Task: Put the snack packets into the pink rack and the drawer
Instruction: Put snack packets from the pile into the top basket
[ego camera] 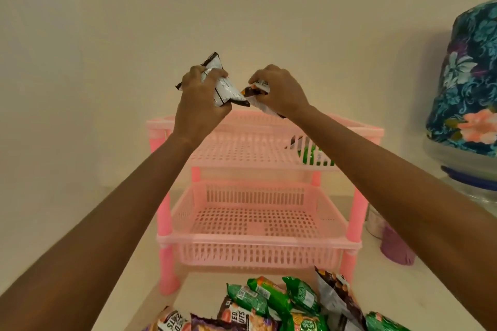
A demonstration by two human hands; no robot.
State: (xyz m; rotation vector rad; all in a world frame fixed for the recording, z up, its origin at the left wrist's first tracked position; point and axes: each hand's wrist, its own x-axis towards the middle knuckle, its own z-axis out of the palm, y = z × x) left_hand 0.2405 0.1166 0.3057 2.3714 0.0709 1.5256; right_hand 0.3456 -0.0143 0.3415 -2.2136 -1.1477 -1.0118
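Note:
Both my hands are raised above the top tier of the pink rack (265, 248). My left hand (197, 103) grips a few white-and-dark snack packets (224, 90). My right hand (281, 90) is closed on another white-and-brown packet (256, 88), close beside the left hand's bundle. A green packet (309, 154) and a dark one lie in the right side of the rack's top tier. The lower tier shows nothing in it. A heap of green, brown and purple snack packets (271, 303) lies on the table in front of the rack.
The rack stands on a pale table (209, 285) against a plain wall. A water jar under a blue floral cover (468, 83) stands at the right. A purple cup (395, 248) and a white container sit beside the rack's right leg.

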